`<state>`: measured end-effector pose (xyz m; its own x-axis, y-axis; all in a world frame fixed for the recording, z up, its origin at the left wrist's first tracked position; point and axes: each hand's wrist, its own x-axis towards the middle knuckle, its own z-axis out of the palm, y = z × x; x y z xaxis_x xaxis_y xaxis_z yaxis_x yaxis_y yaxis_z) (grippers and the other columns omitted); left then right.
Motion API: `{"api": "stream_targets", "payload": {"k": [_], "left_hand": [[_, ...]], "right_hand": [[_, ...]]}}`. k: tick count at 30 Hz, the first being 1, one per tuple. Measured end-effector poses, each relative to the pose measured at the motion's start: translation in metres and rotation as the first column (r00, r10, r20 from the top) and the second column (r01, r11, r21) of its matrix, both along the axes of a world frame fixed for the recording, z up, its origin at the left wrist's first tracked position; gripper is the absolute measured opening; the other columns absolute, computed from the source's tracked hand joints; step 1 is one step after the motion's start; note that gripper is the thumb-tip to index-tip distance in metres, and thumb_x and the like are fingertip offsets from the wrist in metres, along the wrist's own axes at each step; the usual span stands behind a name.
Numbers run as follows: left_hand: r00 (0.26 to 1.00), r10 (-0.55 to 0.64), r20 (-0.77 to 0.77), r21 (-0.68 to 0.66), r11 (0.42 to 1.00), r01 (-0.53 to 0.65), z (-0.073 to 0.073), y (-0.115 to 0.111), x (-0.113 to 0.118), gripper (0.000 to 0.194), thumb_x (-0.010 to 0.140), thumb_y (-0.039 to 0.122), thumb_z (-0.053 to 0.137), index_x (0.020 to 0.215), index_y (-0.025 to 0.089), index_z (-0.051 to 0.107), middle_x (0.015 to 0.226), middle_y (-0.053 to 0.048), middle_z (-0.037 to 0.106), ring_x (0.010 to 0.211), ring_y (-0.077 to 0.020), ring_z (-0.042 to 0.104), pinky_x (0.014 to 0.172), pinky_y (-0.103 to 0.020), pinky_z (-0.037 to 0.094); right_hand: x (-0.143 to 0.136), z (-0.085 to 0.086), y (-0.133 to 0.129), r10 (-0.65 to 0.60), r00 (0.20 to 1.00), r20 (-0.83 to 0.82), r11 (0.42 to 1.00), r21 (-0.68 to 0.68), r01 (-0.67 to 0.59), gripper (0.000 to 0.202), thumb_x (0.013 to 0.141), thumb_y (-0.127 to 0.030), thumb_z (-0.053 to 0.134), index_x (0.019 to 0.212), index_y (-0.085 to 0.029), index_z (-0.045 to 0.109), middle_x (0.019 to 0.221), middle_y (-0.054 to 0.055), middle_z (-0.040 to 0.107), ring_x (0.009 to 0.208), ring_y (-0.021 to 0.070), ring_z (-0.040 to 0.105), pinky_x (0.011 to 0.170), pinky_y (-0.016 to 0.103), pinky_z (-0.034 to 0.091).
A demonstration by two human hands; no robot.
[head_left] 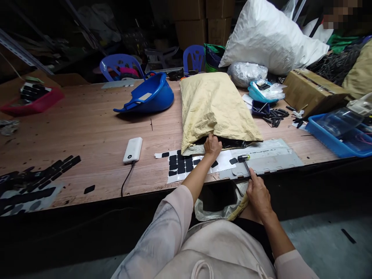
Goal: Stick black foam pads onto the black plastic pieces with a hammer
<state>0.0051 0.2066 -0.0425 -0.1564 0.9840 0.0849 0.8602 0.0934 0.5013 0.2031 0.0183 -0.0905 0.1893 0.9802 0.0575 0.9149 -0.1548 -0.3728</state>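
My left hand (212,146) reaches into the open mouth of a yellow woven sack (213,107) lying on the wooden table (87,128); its fingers are hidden among the dark contents. My right hand (258,195) holds the handle of a small hammer (244,159) whose head rests on a grey plastic panel (267,157) at the table's front edge. A white sheet with black square pads (181,166) lies just left of the hands.
A white power bank (133,149) with a cable lies to the left. A blue basin (151,95), a red tray (31,101), a blue bin (338,135), a cardboard box (312,90) and white sacks stand farther back. More black pads (31,186) lie at the left.
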Motion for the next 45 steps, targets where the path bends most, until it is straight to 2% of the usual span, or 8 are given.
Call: {"api": "stream_targets", "payload": {"k": [4, 8, 14, 17, 25, 32, 36, 45], "left_hand": [[0.998, 0.022, -0.052, -0.017, 1.000, -0.023, 0.000, 0.001, -0.001, 0.017, 0.092, 0.020, 0.065, 0.102, 0.015, 0.078, 0.129, -0.017, 0.066, 0.113, -0.0327, 0.068, 0.091, -0.038, 0.056], [0.996, -0.037, -0.087, 0.108, 0.993, 0.047, -0.006, -0.020, -0.017, 0.013, 0.094, 0.023, 0.066, 0.102, 0.018, 0.075, 0.117, -0.014, 0.070, 0.113, -0.0324, 0.064, 0.092, -0.040, 0.053], [0.922, -0.386, -0.040, 0.176, 0.905, 0.387, -0.035, -0.075, -0.035, 0.009, 0.092, 0.024, 0.073, 0.101, 0.023, 0.075, 0.099, -0.007, 0.072, 0.101, -0.0268, 0.062, 0.093, -0.039, 0.052], [0.889, -0.457, 0.029, 0.150, 0.881, 0.448, -0.050, -0.088, -0.034, 0.010, 0.090, 0.024, 0.077, 0.100, 0.023, 0.078, 0.098, -0.006, 0.071, 0.100, -0.0263, 0.062, 0.093, -0.040, 0.053], [0.880, -0.416, 0.228, 0.186, 0.906, 0.380, -0.061, -0.084, -0.034, 0.020, 0.081, 0.018, 0.084, 0.100, 0.022, 0.079, 0.098, -0.005, 0.072, 0.102, -0.0250, 0.063, 0.096, -0.039, 0.052], [0.871, -0.448, 0.200, 0.149, 0.893, 0.425, -0.058, -0.085, -0.034, 0.017, 0.084, 0.021, 0.083, 0.101, 0.023, 0.083, 0.098, -0.005, 0.071, 0.102, -0.0252, 0.063, 0.096, -0.040, 0.051], [0.876, -0.445, 0.186, 0.140, 0.894, 0.425, -0.058, -0.085, -0.032, 0.018, 0.085, 0.023, 0.082, 0.102, 0.024, 0.084, 0.099, -0.005, 0.071, 0.102, -0.0253, 0.063, 0.097, -0.041, 0.051], [0.877, -0.443, 0.189, 0.098, 0.897, 0.432, -0.058, -0.084, -0.032, 0.019, 0.086, 0.026, 0.082, 0.105, 0.026, 0.085, 0.099, -0.005, 0.071, 0.104, -0.0254, 0.063, 0.097, -0.041, 0.051]], "right_hand": [[-0.002, 0.001, -0.001, 0.000, 1.000, 0.002, 1.000, -0.001, 0.000, 0.058, 0.102, -0.021, 0.044, 0.159, -0.021, 0.056, 0.105, 0.011, 0.069, 0.100, 0.0258, 0.064, 0.080, 0.033, 0.052], [-0.006, 0.004, 0.000, -0.010, 1.000, 0.011, 0.999, -0.031, 0.010, 0.058, 0.103, -0.019, 0.043, 0.159, -0.020, 0.056, 0.105, 0.011, 0.069, 0.100, 0.0254, 0.063, 0.085, 0.033, 0.052], [-0.007, 0.010, -0.001, -0.032, 0.999, -0.004, 0.997, -0.072, 0.032, 0.059, 0.103, -0.020, 0.046, 0.161, -0.022, 0.054, 0.110, 0.012, 0.069, 0.104, 0.0257, 0.063, 0.086, 0.032, 0.051], [-0.006, 0.010, 0.000, -0.055, 0.998, -0.035, 0.995, -0.089, 0.052, 0.059, 0.103, -0.023, 0.045, 0.162, -0.022, 0.053, 0.116, 0.013, 0.070, 0.107, 0.0270, 0.064, 0.084, 0.034, 0.051], [0.015, -0.013, 0.009, -0.070, 0.929, -0.363, 0.996, 0.027, 0.086, 0.061, 0.094, -0.042, 0.056, 0.151, -0.022, 0.064, 0.116, 0.012, 0.075, 0.097, 0.0257, 0.067, 0.087, 0.038, 0.055], [-0.003, -0.015, -0.008, 0.111, 0.783, -0.612, 0.990, 0.134, -0.036, 0.064, 0.101, -0.052, 0.050, 0.154, -0.017, 0.059, 0.103, 0.009, 0.077, 0.090, 0.0216, 0.070, 0.085, 0.035, 0.059], [-0.016, -0.019, -0.017, 0.152, 0.778, -0.610, 0.988, 0.121, -0.098, 0.063, 0.102, -0.049, 0.051, 0.155, -0.015, 0.058, 0.107, 0.011, 0.079, 0.089, 0.0216, 0.073, 0.087, 0.035, 0.061], [-0.025, -0.020, -0.014, 0.323, 0.817, -0.477, 0.938, 0.273, -0.211, 0.056, 0.104, -0.036, 0.048, 0.157, -0.021, 0.058, 0.142, 0.012, 0.073, 0.122, 0.0234, 0.073, 0.107, 0.039, 0.059]]}}
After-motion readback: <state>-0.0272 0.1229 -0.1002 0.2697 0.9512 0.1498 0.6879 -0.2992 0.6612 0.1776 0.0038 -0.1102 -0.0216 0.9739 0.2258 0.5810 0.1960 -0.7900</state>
